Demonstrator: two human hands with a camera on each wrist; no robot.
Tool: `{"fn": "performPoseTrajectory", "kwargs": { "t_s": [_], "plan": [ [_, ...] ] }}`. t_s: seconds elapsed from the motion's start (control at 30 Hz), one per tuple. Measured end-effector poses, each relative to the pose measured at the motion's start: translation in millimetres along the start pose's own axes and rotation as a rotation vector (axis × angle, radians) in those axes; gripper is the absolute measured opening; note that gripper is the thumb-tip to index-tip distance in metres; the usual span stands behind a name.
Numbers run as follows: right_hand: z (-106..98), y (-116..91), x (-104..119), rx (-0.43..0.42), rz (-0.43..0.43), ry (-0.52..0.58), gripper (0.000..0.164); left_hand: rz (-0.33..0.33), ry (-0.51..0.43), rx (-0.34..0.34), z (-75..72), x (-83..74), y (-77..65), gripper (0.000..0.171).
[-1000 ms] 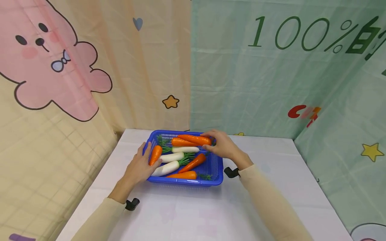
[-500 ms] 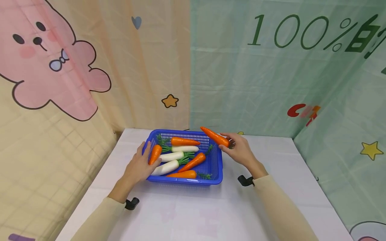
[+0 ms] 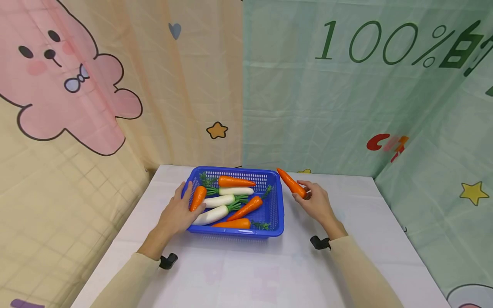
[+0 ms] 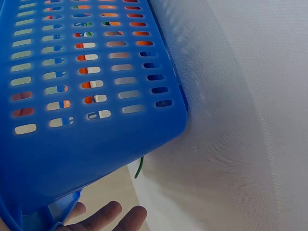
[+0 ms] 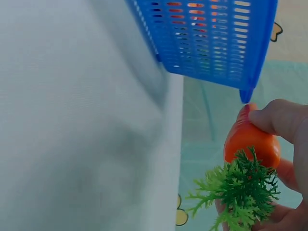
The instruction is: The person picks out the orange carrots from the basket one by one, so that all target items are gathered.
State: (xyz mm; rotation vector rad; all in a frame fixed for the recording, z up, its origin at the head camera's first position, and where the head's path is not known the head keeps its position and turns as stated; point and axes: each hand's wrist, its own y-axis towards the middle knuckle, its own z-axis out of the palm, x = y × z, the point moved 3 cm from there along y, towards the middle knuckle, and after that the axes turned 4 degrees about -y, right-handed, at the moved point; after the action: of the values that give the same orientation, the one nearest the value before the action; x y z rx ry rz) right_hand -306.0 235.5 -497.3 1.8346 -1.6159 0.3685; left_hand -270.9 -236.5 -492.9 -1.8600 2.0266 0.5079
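A blue plastic basket [image 3: 278, 205] stands on the white-covered table, holding several orange carrots and several white radishes with green leaves. My left hand [image 3: 179, 214] rests on the basket's left rim; the thumb reaches inside beside an upright-leaning carrot [image 3: 198, 196]. In the left wrist view, fingertips [image 4: 137, 216] stretch out past the basket wall [image 4: 82, 149]. Just right of the basket, my right hand [image 3: 317, 203] grips a carrot [image 3: 291, 183] by its thick end, tip pointing up and left. The right wrist view shows its green leafy top [image 5: 240, 190] under the thumb.
A carrot [image 3: 236, 182] lies along the basket's back side, above a white radish [image 3: 236, 191]. Two more carrots lie at the front right inside. The white tabletop [image 3: 346, 205] extends right and forward of the basket. Printed curtains [image 3: 308, 107] hang behind and at both sides.
My right hand has lifted a carrot from the back right of the basket and carried it right, past the rim. The left hand has stayed in place.
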Motion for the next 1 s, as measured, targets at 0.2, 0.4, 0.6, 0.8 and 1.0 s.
{"fn": "performPoseTrajectory", "kwargs": {
  "t_s": [0.2, 0.4, 0.6, 0.8, 1.0],
  "plan": [
    [8, -4, -14, 0.036, 0.082, -0.045, 0.053, 0.003, -0.001, -0.005, 0.0, 0.5, -0.1, 0.104],
    [16, -5, -27, 0.091, 0.149, -0.099, 0.052, 0.013, -0.006, -0.015, -0.4, 0.1, 0.0, 0.103],
    [23, -9, -33, 0.121, 0.212, -0.128, 0.056, 0.006, -0.009, -0.012, 0.6, 0.5, -0.3, 0.103],
    [24, -12, -32, 0.169, 0.239, -0.138, 0.065, 0.004, -0.016, -0.009, 0.5, 0.5, -0.5, 0.103],
    [26, -12, -28, 0.215, 0.26, -0.119, 0.063, 0.0, -0.023, -0.005, 0.0, 0.0, -0.1, 0.103]
  ]
}}
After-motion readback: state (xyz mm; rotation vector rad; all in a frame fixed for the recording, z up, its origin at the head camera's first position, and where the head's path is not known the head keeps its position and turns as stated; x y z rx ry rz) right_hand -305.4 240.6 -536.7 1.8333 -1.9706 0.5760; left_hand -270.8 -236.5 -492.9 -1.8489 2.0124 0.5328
